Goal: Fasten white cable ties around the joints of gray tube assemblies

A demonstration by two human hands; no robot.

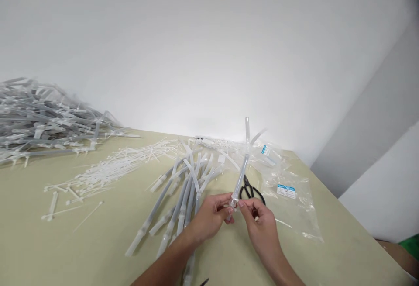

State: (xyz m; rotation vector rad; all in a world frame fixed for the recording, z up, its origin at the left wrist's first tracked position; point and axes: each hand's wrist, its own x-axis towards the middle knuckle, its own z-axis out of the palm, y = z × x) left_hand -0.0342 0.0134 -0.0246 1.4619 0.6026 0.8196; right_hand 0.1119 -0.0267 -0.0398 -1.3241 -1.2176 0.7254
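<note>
A clear tube assembly [241, 177] stands tilted upward in front of me, its top splitting into two branches. My left hand [214, 214] is closed around its lower end, thumb and fingers pressed on the tube. Just above those fingers, a white band circles the tube. My right hand [262, 225] pinches at this band from the right side. A thin white cable tie tail [283, 223] shows beyond the right hand, in line with the pinch; its middle is hidden by the fingers. Black-handled cutters [250, 190] lie just behind the hands.
Several similar branched tubes [178, 207] lie left of my hands. Farther left are loose white cable ties [121, 166] and a large heap of tube assemblies [46, 118]. Clear labelled plastic bags [297, 211] rest on the right. A white wall [209, 59] borders the table's back.
</note>
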